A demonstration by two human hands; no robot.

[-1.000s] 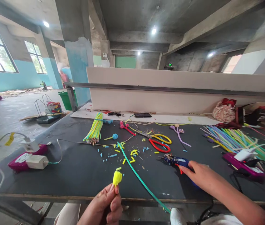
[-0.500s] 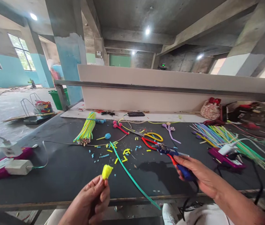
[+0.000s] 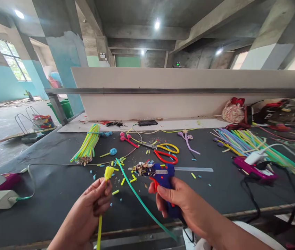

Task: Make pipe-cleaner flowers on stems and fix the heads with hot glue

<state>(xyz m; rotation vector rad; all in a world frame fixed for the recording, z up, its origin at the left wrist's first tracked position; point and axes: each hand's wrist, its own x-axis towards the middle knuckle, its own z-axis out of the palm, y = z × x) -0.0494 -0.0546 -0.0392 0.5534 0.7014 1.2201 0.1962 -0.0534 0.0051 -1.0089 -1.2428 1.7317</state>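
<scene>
My left hand [image 3: 91, 199] is closed in a pinch near the table's front edge. In it is a yellow pipe cleaner [image 3: 109, 172] with a bunched tip above the fingers, its stem hanging below the palm. A blue hot glue gun [image 3: 166, 172] with a red trigger fills my right hand [image 3: 177, 199], and a clear glue stick [image 3: 194, 169] juts from its back. Its soiled nozzle points left toward the yellow tip, with a gap between. Between the hands lies a long green pipe cleaner [image 3: 137, 196]. Red-and-yellow-handled scissors [image 3: 166, 152] lie behind the gun.
Pipe cleaner bundles lie at the left [image 3: 87, 144] and right [image 3: 254, 147]. Cut yellow and blue bits [image 3: 133, 178] litter the middle. Purple power strips [image 3: 256, 172] with cables sit at both sides. A blue ball on a stem [image 3: 113, 151] and a phone [image 3: 147, 123] lie farther back.
The glue gun in my right hand has moved left and turned its nozzle toward my left hand. My left hand has shifted slightly left and up, and the yellow stem now shows below it.
</scene>
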